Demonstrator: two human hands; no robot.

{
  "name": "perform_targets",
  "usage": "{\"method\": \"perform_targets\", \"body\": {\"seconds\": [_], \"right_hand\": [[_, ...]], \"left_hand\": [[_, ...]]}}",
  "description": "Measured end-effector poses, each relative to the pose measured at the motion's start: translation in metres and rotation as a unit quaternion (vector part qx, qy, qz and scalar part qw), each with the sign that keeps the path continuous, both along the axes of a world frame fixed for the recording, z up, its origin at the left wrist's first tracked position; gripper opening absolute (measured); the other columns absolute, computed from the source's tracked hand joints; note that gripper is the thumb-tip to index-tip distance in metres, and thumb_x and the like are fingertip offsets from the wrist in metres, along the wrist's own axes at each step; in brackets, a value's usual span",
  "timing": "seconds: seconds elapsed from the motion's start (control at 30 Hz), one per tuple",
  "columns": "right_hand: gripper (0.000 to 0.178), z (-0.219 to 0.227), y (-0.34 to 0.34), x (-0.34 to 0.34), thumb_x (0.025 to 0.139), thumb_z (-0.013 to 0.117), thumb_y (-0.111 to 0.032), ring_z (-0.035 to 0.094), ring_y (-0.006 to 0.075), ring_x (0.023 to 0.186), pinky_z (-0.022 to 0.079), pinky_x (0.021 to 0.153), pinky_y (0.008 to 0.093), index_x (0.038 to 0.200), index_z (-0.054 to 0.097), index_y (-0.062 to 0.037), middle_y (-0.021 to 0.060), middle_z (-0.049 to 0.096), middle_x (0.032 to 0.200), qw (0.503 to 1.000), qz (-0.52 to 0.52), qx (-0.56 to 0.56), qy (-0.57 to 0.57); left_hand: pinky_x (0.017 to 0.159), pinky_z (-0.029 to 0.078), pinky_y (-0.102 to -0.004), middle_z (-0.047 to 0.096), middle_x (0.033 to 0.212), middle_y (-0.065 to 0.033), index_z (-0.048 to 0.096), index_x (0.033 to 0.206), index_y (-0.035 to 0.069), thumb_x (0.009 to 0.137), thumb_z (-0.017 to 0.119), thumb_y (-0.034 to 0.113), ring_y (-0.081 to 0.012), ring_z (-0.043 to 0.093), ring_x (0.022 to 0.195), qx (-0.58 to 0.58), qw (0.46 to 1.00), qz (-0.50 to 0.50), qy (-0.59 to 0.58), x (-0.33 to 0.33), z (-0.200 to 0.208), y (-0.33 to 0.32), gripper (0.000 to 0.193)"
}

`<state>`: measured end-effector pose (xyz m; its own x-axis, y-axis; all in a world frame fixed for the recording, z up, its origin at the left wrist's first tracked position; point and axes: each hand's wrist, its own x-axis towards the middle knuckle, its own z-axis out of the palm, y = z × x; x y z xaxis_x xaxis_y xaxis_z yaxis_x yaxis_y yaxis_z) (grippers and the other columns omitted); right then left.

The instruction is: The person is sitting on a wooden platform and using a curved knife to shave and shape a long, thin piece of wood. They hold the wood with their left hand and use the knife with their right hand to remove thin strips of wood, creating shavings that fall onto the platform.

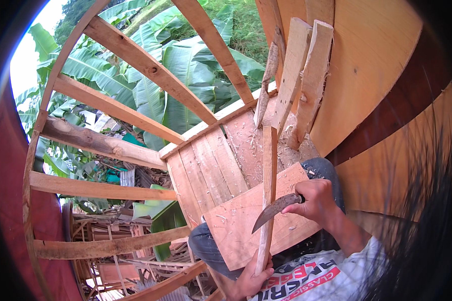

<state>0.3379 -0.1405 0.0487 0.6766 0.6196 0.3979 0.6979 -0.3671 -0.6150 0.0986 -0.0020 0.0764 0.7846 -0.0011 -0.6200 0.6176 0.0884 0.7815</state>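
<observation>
A long wooden stick (269,170) stands tilted slightly over my lap, its lower end gripped by my left hand (254,277). My right hand (316,200) is closed round the dark handle of a knife (276,209). The curved, dull blade points left and lies across the stick, about midway up; whether its edge bites into the wood I cannot tell. Beneath both rests a flat wooden board (231,220), laid over my thighs and dotted with small shavings.
Rough wood pieces (311,85) lean against a curved panel wall (376,65) at the right. Wood shavings lie on the plank floor (211,165) ahead. A railing of wooden slats (140,60) runs along the left, with banana leaves (176,75) outside it.
</observation>
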Motion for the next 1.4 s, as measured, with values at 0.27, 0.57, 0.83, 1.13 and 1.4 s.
{"method": "perform_targets", "body": {"seconds": [0.27, 0.57, 0.83, 1.13, 1.4], "right_hand": [[0.074, -0.021, -0.007, 0.040, 0.073, 0.058, -0.074, 0.053, 0.0298, 0.044, 0.040, 0.044, 0.0363, 0.052, 0.044, -0.0041, 0.0103, 0.044, 0.047, 0.987, -0.152, 0.017, -0.047], [0.072, -0.001, -0.006, 0.006, 0.072, 0.059, -0.074, 0.057, 0.0291, 0.046, 0.043, 0.045, 0.0365, 0.055, 0.055, -0.0041, 0.0107, 0.050, 0.049, 1.000, -0.001, -0.001, 0.029], [0.073, -0.015, 0.000, -0.002, 0.067, 0.060, -0.076, 0.057, 0.0308, 0.048, 0.043, 0.046, 0.0380, 0.054, 0.052, -0.0049, 0.0110, 0.051, 0.050, 0.999, 0.000, -0.041, 0.011], [0.072, -0.013, 0.001, 0.003, 0.067, 0.061, -0.076, 0.056, 0.0281, 0.045, 0.043, 0.044, 0.0363, 0.051, 0.053, -0.0063, 0.0087, 0.049, 0.047, 0.999, -0.042, -0.012, -0.002], [0.071, -0.012, -0.002, -0.021, 0.065, 0.063, -0.076, 0.057, 0.0279, 0.045, 0.045, 0.045, 0.0363, 0.050, 0.053, -0.0071, 0.0087, 0.050, 0.046, 0.999, -0.009, -0.037, 0.017]], "left_hand": [[0.074, 0.042, -0.0302, 0.046, 0.088, -0.0047, 0.042, 0.112, 0.001, 0.079, 0.060, 0.015, -0.0152, 0.047, 0.081, 0.010, 0.998, 0.008, 0.055, -0.014, 0.002, -0.021, 0.040], [0.073, 0.041, -0.0294, 0.045, 0.088, -0.0045, 0.043, 0.111, 0.001, 0.078, 0.060, 0.017, -0.0140, 0.045, 0.080, -0.028, 0.997, 0.051, 0.052, -0.013, 0.000, -0.008, 0.040], [0.070, 0.040, -0.0277, 0.045, 0.087, -0.0041, 0.043, 0.109, 0.002, 0.077, 0.060, 0.018, -0.0126, 0.044, 0.079, 0.014, 0.998, 0.060, 0.035, -0.022, -0.006, -0.017, 0.040], [0.066, 0.047, -0.0250, 0.044, 0.088, -0.0037, 0.040, 0.116, 0.003, 0.082, 0.056, -0.002, -0.0117, 0.045, 0.080, -0.025, 0.997, 0.040, 0.057, -0.015, 0.006, -0.014, 0.039], [0.068, 0.043, -0.0264, 0.045, 0.090, -0.0051, 0.039, 0.118, 0.003, 0.081, 0.056, -0.001, -0.0129, 0.046, 0.081, -0.055, 0.994, 0.071, 0.067, -0.024, 0.000, -0.011, 0.041]]}}
